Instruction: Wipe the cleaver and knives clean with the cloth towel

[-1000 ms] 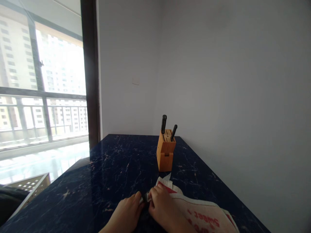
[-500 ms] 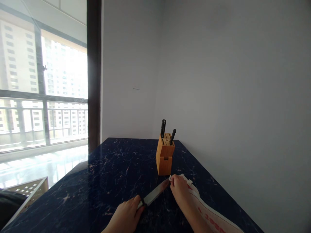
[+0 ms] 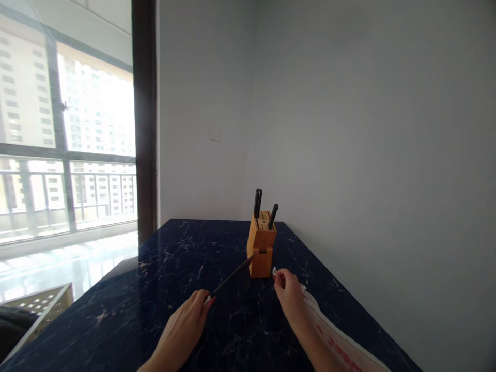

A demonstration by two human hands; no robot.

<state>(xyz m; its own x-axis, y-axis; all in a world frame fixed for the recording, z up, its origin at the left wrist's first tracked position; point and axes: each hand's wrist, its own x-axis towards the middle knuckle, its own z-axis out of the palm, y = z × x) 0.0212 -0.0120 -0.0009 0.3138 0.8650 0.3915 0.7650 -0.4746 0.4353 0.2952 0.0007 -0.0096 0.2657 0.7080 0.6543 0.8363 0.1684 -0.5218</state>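
My left hand [image 3: 186, 323] is closed around the handle of a kitchen knife [image 3: 233, 275]. Its blade slants up and away to the right, the tip in front of the knife block as I see it; whether it touches the wood I cannot tell. Pinched in my right hand [image 3: 289, 292] is a corner of a white cloth [image 3: 329, 330] with red lettering, which trails along under my right forearm. The wooden knife block [image 3: 262, 263] stands upright just beyond both hands. Two black-handled knives [image 3: 258, 202] [image 3: 273, 216] are in its top slots.
A dark blue marbled table [image 3: 186, 248] stretches away from me to the grey walls [image 3: 349, 155]. At the lower left is a pale perforated crate [image 3: 50, 310] with something dark in it. A window [image 3: 93, 124] fills the left side.
The knife's blade has come away from the cloth and now shows its thin edge, tip toward the block. My left hand has shifted left and up; my right hand has lifted slightly.
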